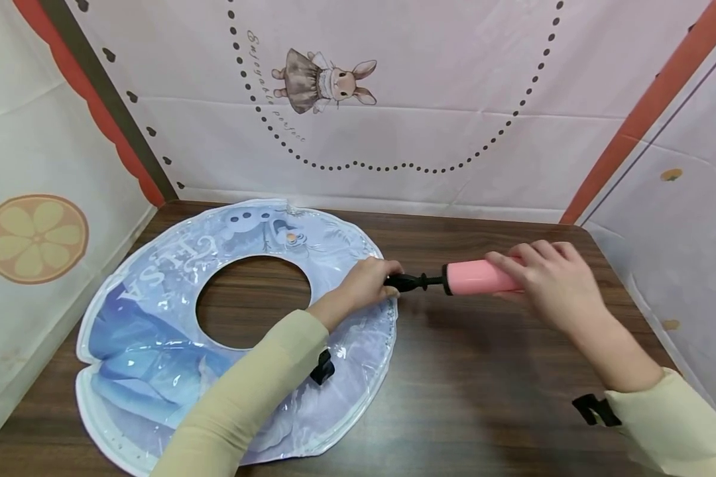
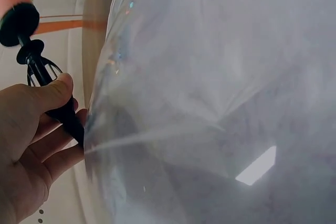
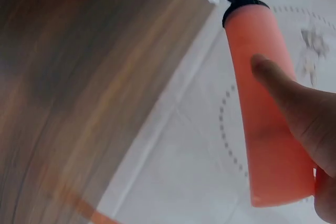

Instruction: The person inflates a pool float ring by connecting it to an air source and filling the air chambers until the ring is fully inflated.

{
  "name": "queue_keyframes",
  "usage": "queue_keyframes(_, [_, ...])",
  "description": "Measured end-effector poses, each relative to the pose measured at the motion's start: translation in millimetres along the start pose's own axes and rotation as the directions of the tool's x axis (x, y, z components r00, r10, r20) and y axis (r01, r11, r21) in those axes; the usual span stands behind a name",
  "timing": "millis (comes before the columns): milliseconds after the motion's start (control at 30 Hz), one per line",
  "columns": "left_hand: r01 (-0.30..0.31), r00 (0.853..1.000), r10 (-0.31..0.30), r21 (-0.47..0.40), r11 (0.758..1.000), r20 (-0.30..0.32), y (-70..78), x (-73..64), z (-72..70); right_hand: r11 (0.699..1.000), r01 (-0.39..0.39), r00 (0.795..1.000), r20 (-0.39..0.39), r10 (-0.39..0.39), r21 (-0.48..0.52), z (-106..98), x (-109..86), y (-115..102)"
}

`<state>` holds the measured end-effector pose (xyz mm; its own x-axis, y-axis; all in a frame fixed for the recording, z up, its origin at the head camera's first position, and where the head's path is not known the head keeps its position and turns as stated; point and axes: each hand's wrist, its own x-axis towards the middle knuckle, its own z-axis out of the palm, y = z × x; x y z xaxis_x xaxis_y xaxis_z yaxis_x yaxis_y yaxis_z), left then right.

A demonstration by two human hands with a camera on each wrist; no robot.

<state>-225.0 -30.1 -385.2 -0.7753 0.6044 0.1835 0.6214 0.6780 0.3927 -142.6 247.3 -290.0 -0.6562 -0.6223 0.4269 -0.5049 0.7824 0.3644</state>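
A pink hand pump (image 1: 477,277) with a black end spans the space between the two hands, lying roughly level in the head view. The right hand (image 1: 551,281) grips its pink barrel, the thumb lying along the side in the right wrist view. At the other end, the left hand (image 1: 366,281) pinches the black tapered nozzle (image 2: 50,85) between thumb and fingers. Its narrow tip meets the edge of a blue-and-white printed swim ring (image 1: 346,371), hidden there by fingers and vinyl. The ring, wrinkled in places, lies beneath the left forearm.
Under everything is a dark brown wooden table (image 1: 501,397). Pale printed cloth (image 1: 453,79) with a rabbit figure (image 1: 322,83) rises behind it, and similar cloth walls stand at left and right. Black straps (image 1: 322,368) show at both wrists.
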Motion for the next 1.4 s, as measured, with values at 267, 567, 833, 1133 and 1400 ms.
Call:
queue_keyframes(267, [0.020, 1.000, -0.020, -0.017, 1.000, 0.009, 3.3, 0.0, -1.0, 0.988, -0.148, 0.987, 0.067, 0.145, 0.038, -35, -26.9, 44])
queue_keyframes(567, [-0.012, 1.000, 0.012, -0.029, 1.000, -0.017, 6.6, 0.4, 2.6, 0.999, -0.039, 0.999, 0.028, 0.039, 0.012, -7, -4.9, 8])
queue_keyframes(833, [-0.018, 0.999, 0.017, -0.020, 1.000, -0.044, 5.7, -1.6, 3.1, 0.999, 0.017, 0.998, -0.053, -0.019, -0.041, 21, 15.0, -24])
queue_keyframes(1133, [-0.007, 1.000, 0.007, -0.014, 1.000, -0.029, 0.8, -2.4, 3.6, 1.000, 0.009, 1.000, -0.003, -0.009, 0.001, 7, 2.7, -3])
queue_keyframes(1400, [0.011, 1.000, -0.011, -0.032, 0.999, 0.003, 2.7, -1.7, 0.4, 0.993, -0.118, 0.990, 0.077, 0.116, 0.021, -34, -28.9, 44])
